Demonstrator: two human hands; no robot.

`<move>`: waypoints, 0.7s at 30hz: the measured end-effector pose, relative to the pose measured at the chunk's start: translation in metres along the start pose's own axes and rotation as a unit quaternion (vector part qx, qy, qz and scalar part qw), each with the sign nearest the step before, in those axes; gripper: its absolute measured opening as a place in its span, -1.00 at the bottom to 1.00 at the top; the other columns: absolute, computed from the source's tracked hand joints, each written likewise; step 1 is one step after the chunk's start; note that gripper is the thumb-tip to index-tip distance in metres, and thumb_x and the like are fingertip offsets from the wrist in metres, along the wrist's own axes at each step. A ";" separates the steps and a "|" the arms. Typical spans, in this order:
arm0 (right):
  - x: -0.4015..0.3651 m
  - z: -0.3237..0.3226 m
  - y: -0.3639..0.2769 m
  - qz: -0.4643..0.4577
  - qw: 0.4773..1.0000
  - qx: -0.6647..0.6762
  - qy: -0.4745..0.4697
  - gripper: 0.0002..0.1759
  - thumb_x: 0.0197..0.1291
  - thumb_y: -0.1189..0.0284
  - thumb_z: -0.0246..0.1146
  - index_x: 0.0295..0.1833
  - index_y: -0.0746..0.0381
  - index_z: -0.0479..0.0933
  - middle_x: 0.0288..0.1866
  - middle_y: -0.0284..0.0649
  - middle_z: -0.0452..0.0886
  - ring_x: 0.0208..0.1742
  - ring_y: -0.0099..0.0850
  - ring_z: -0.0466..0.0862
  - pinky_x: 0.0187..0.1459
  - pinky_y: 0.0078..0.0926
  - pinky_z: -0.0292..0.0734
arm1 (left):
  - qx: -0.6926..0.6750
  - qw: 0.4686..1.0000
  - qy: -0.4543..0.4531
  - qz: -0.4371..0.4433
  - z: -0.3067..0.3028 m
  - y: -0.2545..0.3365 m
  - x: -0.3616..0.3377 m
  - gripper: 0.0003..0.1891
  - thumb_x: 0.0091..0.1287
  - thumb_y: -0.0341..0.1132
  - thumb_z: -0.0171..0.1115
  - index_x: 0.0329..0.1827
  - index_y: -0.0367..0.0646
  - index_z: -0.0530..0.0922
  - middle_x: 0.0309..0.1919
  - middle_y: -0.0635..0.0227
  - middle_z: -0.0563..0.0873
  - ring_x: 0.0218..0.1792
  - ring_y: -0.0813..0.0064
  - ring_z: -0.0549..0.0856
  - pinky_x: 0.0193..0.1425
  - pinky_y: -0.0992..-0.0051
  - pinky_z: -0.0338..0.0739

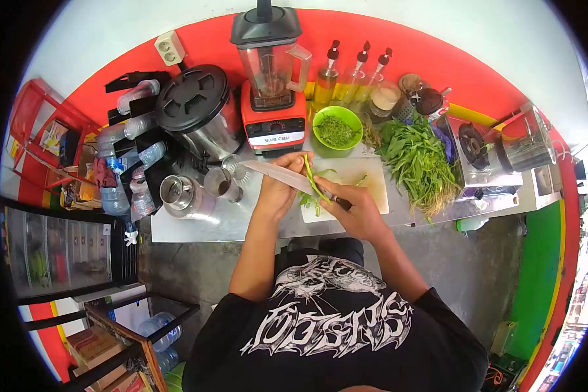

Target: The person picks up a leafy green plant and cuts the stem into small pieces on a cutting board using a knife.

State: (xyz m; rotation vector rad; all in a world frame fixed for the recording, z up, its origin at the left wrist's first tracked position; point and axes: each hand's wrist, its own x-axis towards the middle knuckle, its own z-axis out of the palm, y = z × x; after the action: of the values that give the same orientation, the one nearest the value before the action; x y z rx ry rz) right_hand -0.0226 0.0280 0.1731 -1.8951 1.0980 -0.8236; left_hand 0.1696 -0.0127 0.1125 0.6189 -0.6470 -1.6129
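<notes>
My left hand (282, 186) is closed on the upper end of a green leafy stem (311, 175). My right hand (358, 212) grips a kitchen knife (276, 172) by its dark handle, the blade pointing up and left across the stem. The right fingertips are at the stem's lower end. Under both hands lies a white cutting board (376, 191) with some loose leaves on it. A bright green bowl (341, 152) of chopped greens (335, 130) stands just behind the board. To its right sits a large bunch of leafy greens (417, 157), roots hanging over the table's front edge.
A red blender (272, 117) and a steel pot with a black lid (199, 111) stand at the back. Nearer are a glass cup (222, 185) and a metal jug (179, 196). Pourer bottles (325, 85) line the wall. A gas stove (480, 147) is at right.
</notes>
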 end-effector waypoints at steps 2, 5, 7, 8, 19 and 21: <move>0.001 0.003 0.005 0.002 1.000 -0.010 -0.018 -0.48 0.29 0.47 0.38 0.38 0.16 0.57 -0.27 -0.07 0.71 -0.47 -0.41 0.54 -0.31 -0.42 0.54 | 0.018 1.000 -0.001 0.000 -0.005 0.001 0.001 -0.76 0.48 -0.30 0.30 0.01 -0.33 0.66 -0.27 0.40 0.72 -0.32 0.68 0.64 -0.20 0.66 0.55; 0.001 0.010 0.013 -0.069 0.997 0.029 0.029 -0.49 0.30 0.45 0.38 0.37 0.17 0.58 -0.26 -0.09 0.73 -0.47 -0.47 0.51 -0.32 -0.45 0.53 | 0.044 0.999 0.011 -0.008 -0.008 0.003 0.002 -0.80 0.46 -0.32 0.33 -0.05 -0.30 0.69 -0.31 0.42 0.71 -0.33 0.68 0.64 -0.21 0.66 0.54; 0.000 0.005 0.005 0.015 1.000 0.020 -0.001 -0.50 0.31 0.44 0.38 0.36 0.19 0.58 -0.25 -0.10 0.74 -0.46 -0.51 0.52 -0.32 -0.48 0.52 | 0.042 0.999 0.009 0.008 -0.005 0.004 0.000 -0.82 0.46 -0.33 0.32 -0.07 -0.29 0.69 -0.31 0.42 0.71 -0.34 0.67 0.64 -0.23 0.66 0.52; 0.001 0.003 0.004 0.015 1.000 0.020 -0.002 -0.50 0.31 0.44 0.38 0.36 0.19 0.58 -0.25 -0.10 0.74 -0.46 -0.51 0.52 -0.32 -0.48 0.52 | 0.041 0.999 0.009 0.008 -0.004 0.004 -0.001 -0.82 0.46 -0.33 0.32 -0.07 -0.29 0.69 -0.31 0.42 0.71 -0.34 0.67 0.64 -0.23 0.66 0.52; -0.001 0.000 0.009 -0.014 0.999 0.044 0.008 -0.47 0.27 0.48 0.41 0.37 0.23 0.56 -0.10 -0.11 0.77 -0.42 -0.55 0.53 -0.30 -0.52 0.53 | 0.099 0.995 -0.014 0.027 0.001 -0.004 0.005 -0.82 0.47 -0.31 0.31 -0.17 -0.28 0.68 -0.34 0.50 0.66 -0.34 0.71 0.55 -0.24 0.66 0.44; -0.003 -0.001 0.010 -0.017 0.999 0.037 0.008 -0.46 0.27 0.49 0.41 0.38 0.21 0.56 -0.11 -0.10 0.77 -0.42 -0.54 0.53 -0.31 -0.52 0.53 | 0.105 0.993 -0.031 0.034 0.004 -0.005 0.005 -0.82 0.47 -0.30 0.31 -0.18 -0.27 0.67 -0.33 0.51 0.66 -0.33 0.72 0.55 -0.22 0.66 0.45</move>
State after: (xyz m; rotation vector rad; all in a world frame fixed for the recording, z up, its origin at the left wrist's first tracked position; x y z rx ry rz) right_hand -0.0291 0.0269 0.1646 -1.8536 1.0342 -0.8865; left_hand 0.1626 -0.0169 0.1112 0.6940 -0.8833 -1.5174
